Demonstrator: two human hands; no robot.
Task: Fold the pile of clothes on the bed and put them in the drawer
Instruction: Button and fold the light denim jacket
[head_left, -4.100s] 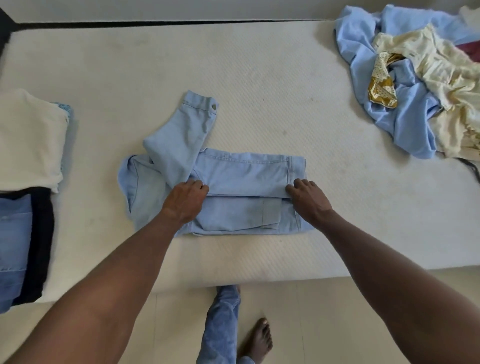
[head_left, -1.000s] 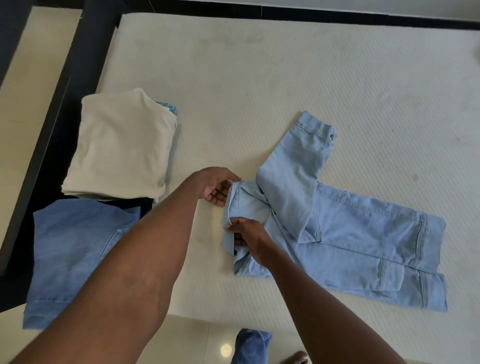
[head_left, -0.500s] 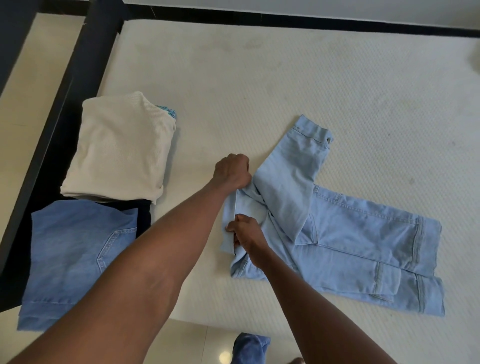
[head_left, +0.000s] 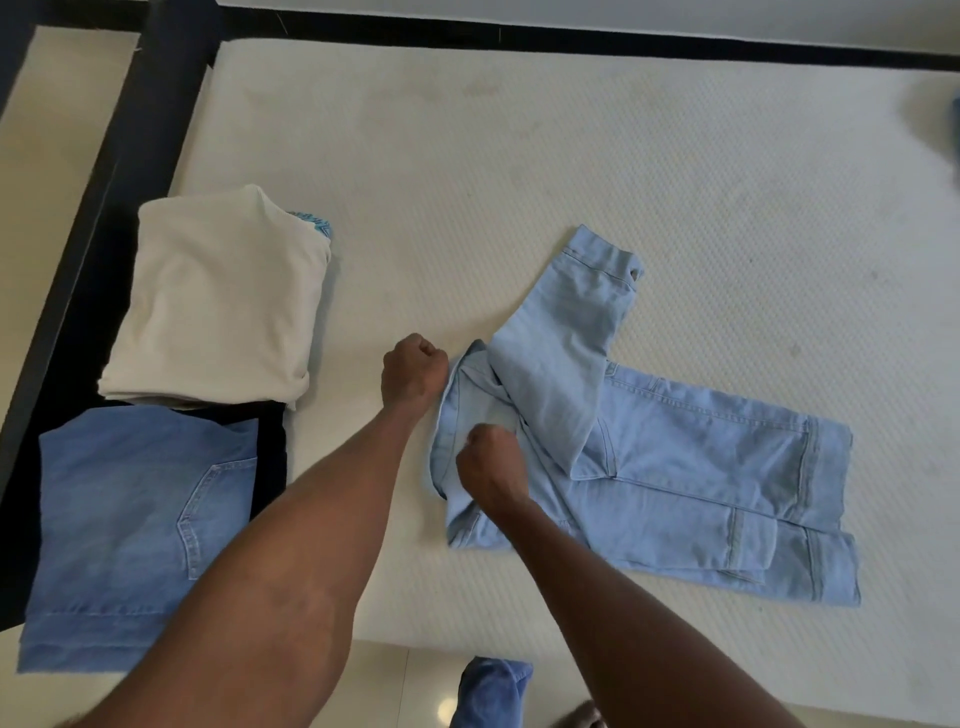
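1. Two hands on one garment: my left hand (head_left: 413, 376) is curled into a fist at the far left corner of the light denim jacket (head_left: 675, 462), fingers closed on its edge — the exact pinch is hidden under my knuckles.
2. My right hand (head_left: 491, 470) is also curled, gripping the jacket's fabric a little nearer to me, on the same left end.
3. The jacket lies partly folded on the mattress (head_left: 519, 182), its body stretched out to the right, one sleeve (head_left: 571, 343) angled up and away with the cuff at the far end.
4. To the left, near the mattress edge, a folded cream top (head_left: 218, 301) sits on a small stack; a bit of patterned blue cloth peeks out at its far corner.
5. Closer to me lie folded jeans (head_left: 124, 530), a back pocket showing — dark cloth lies under them and under the cream top.
6. A black bed frame (head_left: 104, 171) runs along the left and far sides.
7. Below the mattress edge, my denim-clad leg (head_left: 491, 691) shows above a pale tiled floor.
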